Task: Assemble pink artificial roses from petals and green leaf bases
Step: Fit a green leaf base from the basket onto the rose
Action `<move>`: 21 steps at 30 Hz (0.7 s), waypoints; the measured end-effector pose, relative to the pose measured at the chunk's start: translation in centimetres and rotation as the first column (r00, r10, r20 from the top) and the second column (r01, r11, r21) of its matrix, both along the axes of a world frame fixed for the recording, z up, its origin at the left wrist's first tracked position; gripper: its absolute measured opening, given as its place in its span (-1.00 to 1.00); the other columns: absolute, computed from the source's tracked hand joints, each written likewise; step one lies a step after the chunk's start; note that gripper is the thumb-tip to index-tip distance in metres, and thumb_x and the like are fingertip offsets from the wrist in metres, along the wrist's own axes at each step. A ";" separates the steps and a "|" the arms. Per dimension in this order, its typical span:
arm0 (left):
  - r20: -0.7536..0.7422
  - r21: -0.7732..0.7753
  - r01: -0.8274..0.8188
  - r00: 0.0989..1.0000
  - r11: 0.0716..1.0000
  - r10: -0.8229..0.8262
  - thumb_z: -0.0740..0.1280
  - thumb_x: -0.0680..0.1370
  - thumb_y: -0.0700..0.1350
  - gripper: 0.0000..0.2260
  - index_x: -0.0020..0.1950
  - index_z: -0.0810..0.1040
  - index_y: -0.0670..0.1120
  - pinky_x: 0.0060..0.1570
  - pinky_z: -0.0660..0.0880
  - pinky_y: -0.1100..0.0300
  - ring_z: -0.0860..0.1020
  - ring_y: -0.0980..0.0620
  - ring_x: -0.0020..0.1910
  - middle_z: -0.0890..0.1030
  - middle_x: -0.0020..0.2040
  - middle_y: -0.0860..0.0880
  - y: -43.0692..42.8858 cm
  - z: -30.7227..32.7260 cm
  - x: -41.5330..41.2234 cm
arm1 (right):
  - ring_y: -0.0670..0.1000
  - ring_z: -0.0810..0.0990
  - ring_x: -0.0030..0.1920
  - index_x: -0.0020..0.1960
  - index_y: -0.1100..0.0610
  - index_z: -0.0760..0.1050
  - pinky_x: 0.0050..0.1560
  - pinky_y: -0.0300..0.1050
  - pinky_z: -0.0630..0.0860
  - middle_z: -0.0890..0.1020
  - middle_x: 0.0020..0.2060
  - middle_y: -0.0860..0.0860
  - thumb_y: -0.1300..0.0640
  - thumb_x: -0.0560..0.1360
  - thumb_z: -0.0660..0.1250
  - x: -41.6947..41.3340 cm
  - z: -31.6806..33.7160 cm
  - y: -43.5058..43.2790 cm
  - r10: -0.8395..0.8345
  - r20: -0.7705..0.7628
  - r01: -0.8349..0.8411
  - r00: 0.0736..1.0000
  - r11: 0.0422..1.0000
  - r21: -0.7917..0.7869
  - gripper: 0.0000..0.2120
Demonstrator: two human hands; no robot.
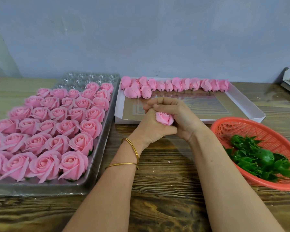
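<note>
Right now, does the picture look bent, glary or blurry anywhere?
Head view: wide-angle lens slightly bows the table; glare on the clear tray and the white box; soft light, faint shadows; left hand, right hand and their gripped rose sharp.

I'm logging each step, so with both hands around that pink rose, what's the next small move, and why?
Probably place the pink artificial rose held by the left hand and right hand into an empty cell of the clear plastic tray; its petals look shaped, though its base is hidden.
</note>
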State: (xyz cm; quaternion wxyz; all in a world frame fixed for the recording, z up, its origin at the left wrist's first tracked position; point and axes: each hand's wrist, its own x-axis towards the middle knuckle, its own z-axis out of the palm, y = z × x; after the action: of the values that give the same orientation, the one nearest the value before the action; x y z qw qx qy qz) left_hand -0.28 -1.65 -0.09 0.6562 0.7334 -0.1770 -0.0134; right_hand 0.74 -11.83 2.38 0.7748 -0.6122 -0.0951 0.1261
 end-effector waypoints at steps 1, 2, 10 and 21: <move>-0.001 0.005 0.000 1.000 1.000 0.000 0.42 0.23 -0.37 -0.77 -0.18 0.52 -0.18 -0.18 0.48 0.10 0.54 0.08 -0.22 0.53 -0.30 -0.08 0.1 0.1 -0.1 | 0.00 0.68 -0.09 -0.07 0.23 0.60 -0.01 -0.13 0.62 0.70 -0.15 0.09 0.40 0.54 0.23 0.0 0.0 0.0 -0.005 -0.008 0.005 1.000 1.000 0.015 -0.80; 0.000 0.015 0.000 1.000 1.000 0.000 0.40 0.20 -0.31 -0.78 -0.19 0.52 -0.17 -0.19 0.48 0.10 0.54 0.08 -0.22 0.52 -0.31 -0.07 0.1 0.1 -0.1 | 0.00 0.68 -0.08 -0.07 0.23 0.60 0.00 -0.12 0.62 0.70 -0.14 0.10 0.39 0.55 0.24 0.1 0.0 -0.1 -0.007 -0.014 0.008 1.000 1.000 0.028 -0.81; 0.010 0.038 0.020 1.000 0.999 -0.021 0.40 0.20 -0.27 -0.86 -0.30 0.53 -0.12 -0.28 0.42 0.12 0.48 0.10 -0.34 0.48 -0.39 -0.04 0.2 0.1 -0.1 | 0.15 0.59 -0.03 -0.11 0.26 0.58 -0.06 -0.07 0.62 0.65 -0.14 0.16 0.24 0.41 0.39 0.1 -0.3 -0.2 -0.050 -0.042 0.053 0.998 0.996 0.075 -0.91; -0.022 0.028 -0.044 0.999 0.999 0.044 0.41 0.29 -0.38 -0.80 -0.41 0.48 -0.13 -0.44 0.35 0.32 0.40 0.18 -0.48 0.43 -0.51 0.08 0.3 0.1 0.0 | 0.07 0.62 -0.18 -0.14 0.26 0.59 -0.15 -0.07 0.60 0.63 -0.17 0.21 0.24 0.50 0.36 0.3 -0.5 0.0 -0.134 -0.112 0.146 0.985 0.984 0.104 -0.91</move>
State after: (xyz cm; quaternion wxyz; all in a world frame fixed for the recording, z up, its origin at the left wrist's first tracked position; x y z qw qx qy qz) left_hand -0.32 -1.31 -0.02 0.6482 0.7458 -0.1531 -0.0098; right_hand 1.06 -11.86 1.90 0.8187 -0.5656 -0.0179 0.0976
